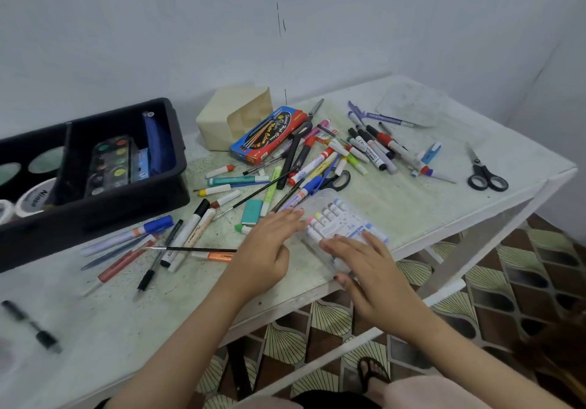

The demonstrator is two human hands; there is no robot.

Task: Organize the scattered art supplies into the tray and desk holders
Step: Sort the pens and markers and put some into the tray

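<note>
A: Count?
B: One marker pack [341,218], 5 o'clock of pen pile [304,155]. Both hands on it: left hand [269,250] fingers straight, together; right hand [367,266] fingers spread flat.
A: Containers?
B: One black tray [126,207] at 9, one cream holder [218,120] at 11.

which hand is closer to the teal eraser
Left. The left hand is just beside the teal eraser, slightly right of it and toward the near table edge. The right hand is farther right, its fingers spread on the clear marker pack.
</note>
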